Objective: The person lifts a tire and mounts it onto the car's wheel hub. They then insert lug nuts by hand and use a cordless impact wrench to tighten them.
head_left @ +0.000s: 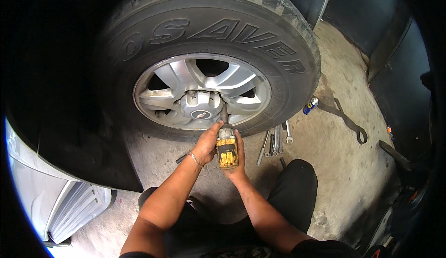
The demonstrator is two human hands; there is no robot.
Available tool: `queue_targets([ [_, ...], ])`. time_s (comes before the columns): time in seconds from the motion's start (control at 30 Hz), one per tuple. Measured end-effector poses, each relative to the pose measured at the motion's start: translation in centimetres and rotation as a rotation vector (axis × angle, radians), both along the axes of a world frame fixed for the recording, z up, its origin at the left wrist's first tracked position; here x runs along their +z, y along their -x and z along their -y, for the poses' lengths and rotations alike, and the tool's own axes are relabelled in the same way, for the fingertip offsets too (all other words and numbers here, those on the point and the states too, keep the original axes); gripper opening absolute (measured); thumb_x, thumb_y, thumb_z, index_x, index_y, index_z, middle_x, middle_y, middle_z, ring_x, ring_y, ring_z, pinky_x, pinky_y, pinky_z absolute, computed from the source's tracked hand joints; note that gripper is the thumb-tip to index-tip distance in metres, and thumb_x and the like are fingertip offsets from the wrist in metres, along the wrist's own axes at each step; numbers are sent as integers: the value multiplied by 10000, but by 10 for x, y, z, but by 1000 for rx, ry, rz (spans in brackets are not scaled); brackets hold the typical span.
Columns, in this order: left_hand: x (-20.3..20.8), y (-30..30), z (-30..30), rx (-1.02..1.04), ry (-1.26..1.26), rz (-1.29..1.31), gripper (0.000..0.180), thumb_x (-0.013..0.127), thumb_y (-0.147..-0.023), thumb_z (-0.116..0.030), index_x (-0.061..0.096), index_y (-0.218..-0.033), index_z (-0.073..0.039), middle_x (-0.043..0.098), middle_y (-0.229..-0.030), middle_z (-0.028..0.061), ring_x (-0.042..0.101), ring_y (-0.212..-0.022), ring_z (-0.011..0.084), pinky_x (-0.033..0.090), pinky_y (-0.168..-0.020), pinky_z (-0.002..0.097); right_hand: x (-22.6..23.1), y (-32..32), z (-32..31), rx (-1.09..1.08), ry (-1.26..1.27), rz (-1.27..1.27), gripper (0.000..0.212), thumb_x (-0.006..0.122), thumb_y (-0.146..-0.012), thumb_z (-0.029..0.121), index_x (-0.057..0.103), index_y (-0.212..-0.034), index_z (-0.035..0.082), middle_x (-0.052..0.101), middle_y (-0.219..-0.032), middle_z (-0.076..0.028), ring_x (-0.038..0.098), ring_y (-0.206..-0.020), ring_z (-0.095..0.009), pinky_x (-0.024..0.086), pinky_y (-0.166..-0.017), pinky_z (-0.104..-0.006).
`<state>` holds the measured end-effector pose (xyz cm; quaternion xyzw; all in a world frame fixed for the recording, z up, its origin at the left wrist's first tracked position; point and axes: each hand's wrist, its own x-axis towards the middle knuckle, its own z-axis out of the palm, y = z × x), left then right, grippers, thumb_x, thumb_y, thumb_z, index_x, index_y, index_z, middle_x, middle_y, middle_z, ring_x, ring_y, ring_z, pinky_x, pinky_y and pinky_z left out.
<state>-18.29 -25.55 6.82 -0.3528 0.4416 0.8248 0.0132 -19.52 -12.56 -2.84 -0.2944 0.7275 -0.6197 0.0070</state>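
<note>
A yellow and black impact wrench (227, 152) is held in both my hands, pointing away from me at the wheel. Its socket (224, 113) reaches into the silver alloy rim (183, 73), beside the round center cap (200, 105); whether it sits on a lug nut cannot be seen. My left hand (204, 145), with a bracelet at the wrist, closes around the tool's front left side. My right hand (239, 158) wraps its right side and underside, where the grip is hidden. The large black tire (295, 88) surrounds the rim and stands upright before me.
Several wrenches (277, 142) and a ratchet-like bar (263, 147) lie on the concrete right of the tool. Beyond them are a blue and yellow can (310, 106) and a dark, looped metal bar (347, 121). Pale vehicle bodywork (35, 195) fills the lower left.
</note>
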Motion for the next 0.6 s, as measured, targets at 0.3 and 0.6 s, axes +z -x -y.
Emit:
queue_targets([
  [0.3,27,0,16,429,-107,-161,714,674,-963,-470,380,-1457,-45,547,-1327,188,573,-1201,366,490,-1053,488,-11,7,23,59,155,155,1022,840,-777,103,220,-1589,91,488,-1400,-141,545,-1266,-256,454,-1101,-394],
  [0.6,20,-6,44,270,-54,-295,891,630,-930,-630,362,-1457,37,541,-1361,262,536,-1291,374,399,-1178,465,-3,17,28,263,461,517,1144,884,-697,-14,190,-1597,114,533,-1315,-97,610,-1112,-189,565,-914,-312],
])
